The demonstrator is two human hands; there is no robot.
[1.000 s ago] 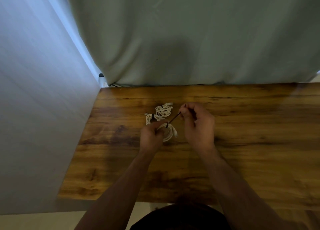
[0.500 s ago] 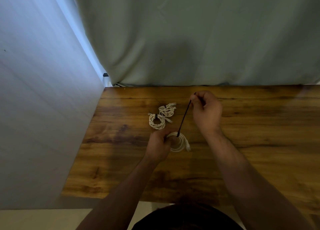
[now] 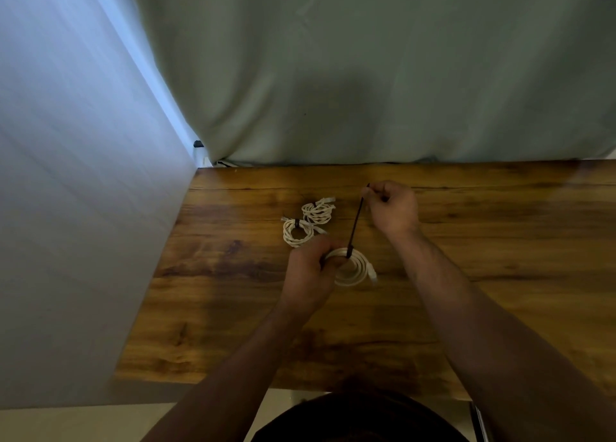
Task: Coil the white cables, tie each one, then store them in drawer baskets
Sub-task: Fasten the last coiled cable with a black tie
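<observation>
The left hand [image 3: 308, 270] is curled tight around the near-left side of a white cable coil [image 3: 354, 267] lying on the wooden table [image 3: 500, 258]. The right hand [image 3: 393, 208], beyond the coil, pinches the far end of a taut black tie [image 3: 355, 225] that runs down to it. Two tied coils [image 3: 308, 223] lie just beyond-left of that coil. The fingertips inside the ring are hidden.
</observation>
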